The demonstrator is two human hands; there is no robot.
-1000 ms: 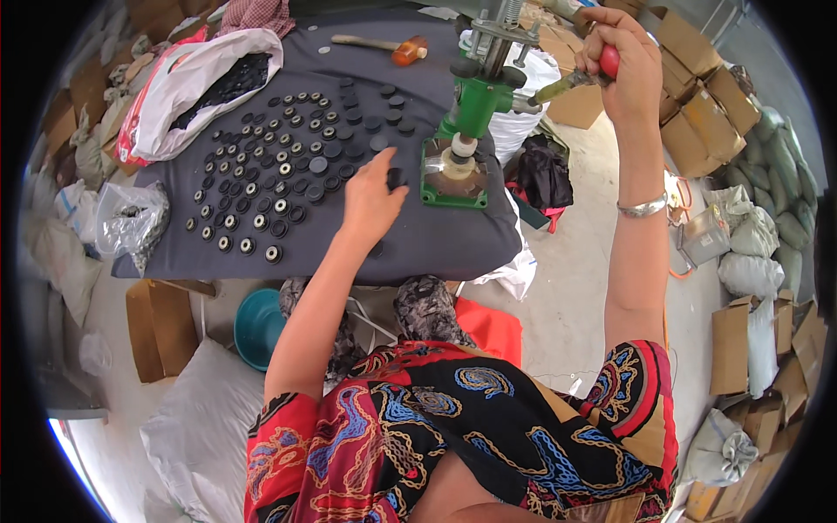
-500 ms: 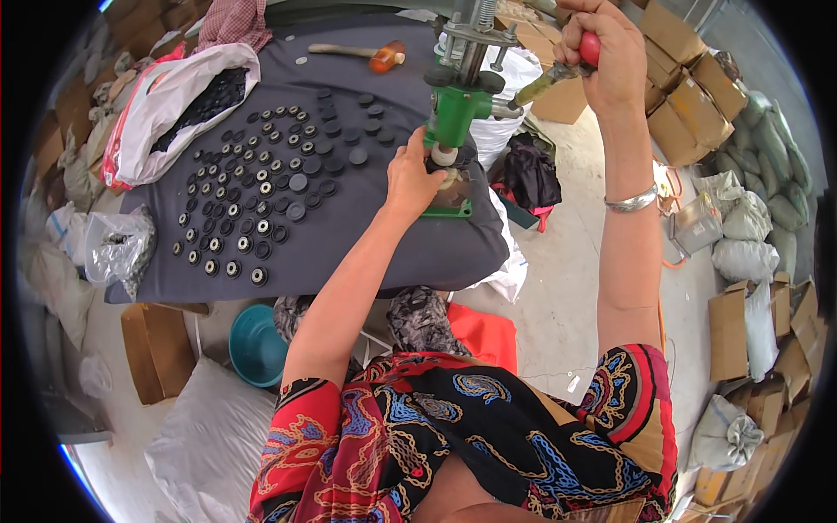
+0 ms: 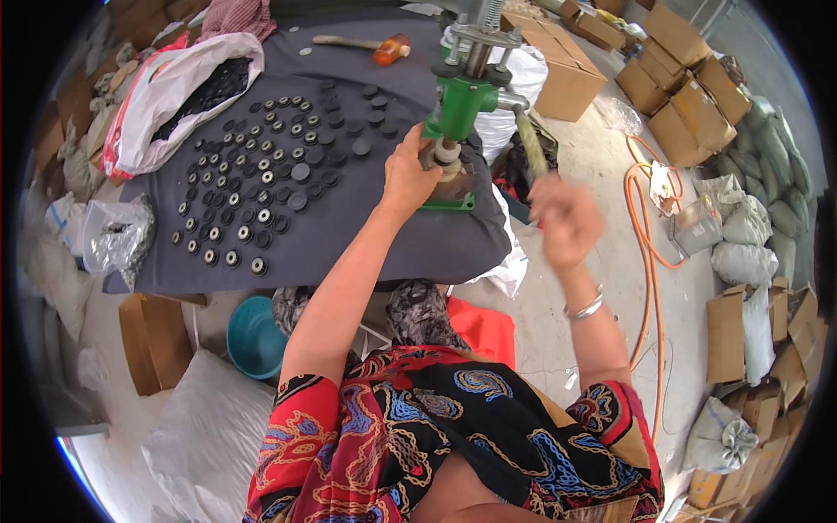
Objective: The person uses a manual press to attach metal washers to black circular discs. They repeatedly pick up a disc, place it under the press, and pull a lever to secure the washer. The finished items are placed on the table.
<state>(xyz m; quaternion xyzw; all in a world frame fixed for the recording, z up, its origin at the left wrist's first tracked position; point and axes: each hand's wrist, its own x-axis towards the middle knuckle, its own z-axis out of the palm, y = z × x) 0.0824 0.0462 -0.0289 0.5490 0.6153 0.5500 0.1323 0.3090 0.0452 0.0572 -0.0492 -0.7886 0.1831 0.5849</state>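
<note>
A green hand press (image 3: 460, 103) stands at the table's right end, its ram lowered toward the base. My left hand (image 3: 407, 172) is closed at the left side of the ram, thumb pointing to the pale ram tip (image 3: 447, 152). What its fingers hold there is hidden. To the right of the press, my right hand (image 3: 565, 220), blurred by motion, grips the end of the lever handle (image 3: 530, 139), which slants down toward me. Left of my left hand, many round black caps (image 3: 298, 202) lie on the dark cloth, several with metal rings (image 3: 259, 265) in them.
A mallet (image 3: 391, 50) with an amber head lies at the back of the table (image 3: 349, 253). An open white sack (image 3: 131, 148) of black parts and a clear bag (image 3: 118, 240) are at the left. An orange hose (image 3: 645, 253) and cardboard boxes (image 3: 693, 113) occupy the right-hand floor.
My right hand has swung the lever down from high at the right toward me. The ram end sits slightly lower. My left hand stays at the press.
</note>
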